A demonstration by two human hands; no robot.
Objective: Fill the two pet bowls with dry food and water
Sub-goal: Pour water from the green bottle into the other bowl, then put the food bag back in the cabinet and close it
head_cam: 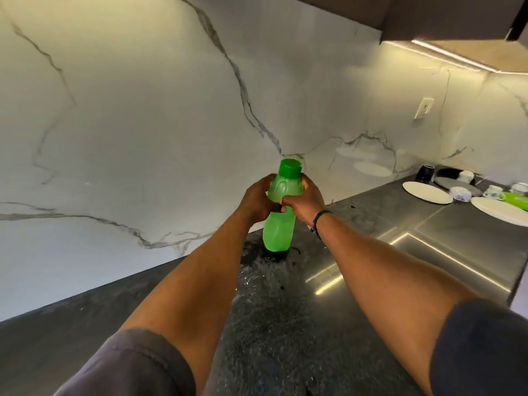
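Bottle (281, 212) (capped) between both hands

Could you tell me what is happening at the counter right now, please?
A person is gripping a green bottle with both hands: the left hand and the right hand wrap around its upper half. The bottle stands upright on the dark counter near the marble wall, and its green cap is still on. No pet bowls are in view. White plates and cups sit farther along to the right.
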